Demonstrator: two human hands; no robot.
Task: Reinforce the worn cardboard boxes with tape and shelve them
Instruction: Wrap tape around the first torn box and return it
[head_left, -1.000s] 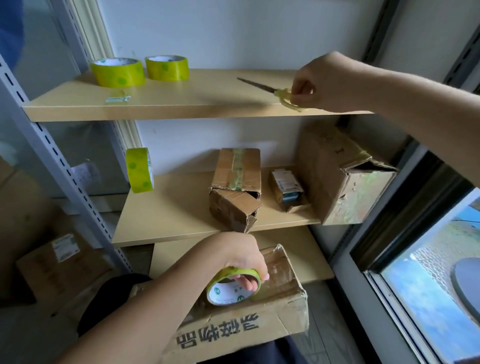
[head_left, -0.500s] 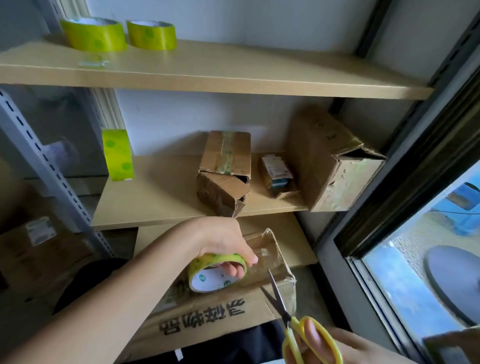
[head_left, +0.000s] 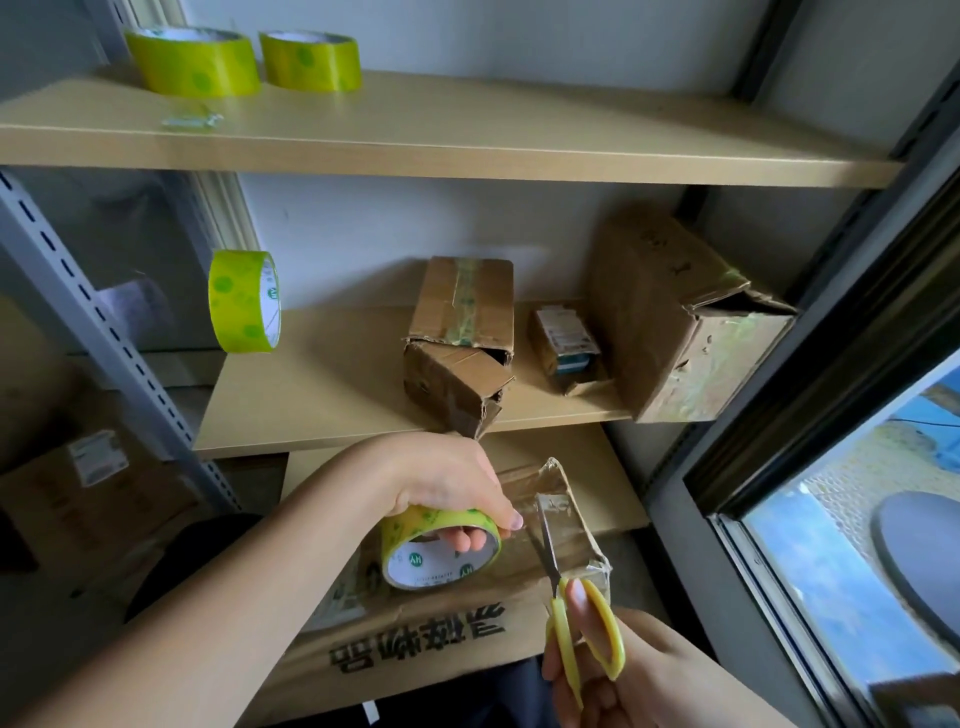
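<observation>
Worn brown cardboard box w/ printed characters (head_left: 415, 644) lies on lap, tape partly laid. Left hand (head_left: 447, 483) grips yellow-green tape roll (head_left: 441, 551) on it; right hand (head_left: 618, 675) fingers thru yellow-handled scissors (head_left: 571, 608), blades at clear strip. Cut pending; three torn boxes on middle shelf (head_left: 322, 395) look untaped; shelving left.

A brown cardboard box (head_left: 415, 631) with big black letters is lying flat down low, its far end crumpled and shiny with clear tape. A yellow-green tape roll (head_left: 441, 545) is sitting on top of it. Yellow scissors (head_left: 576, 623) are pointing their blades at the stretched tape. Three more worn boxes (head_left: 460, 338) are sitting on the middle shelf.
</observation>
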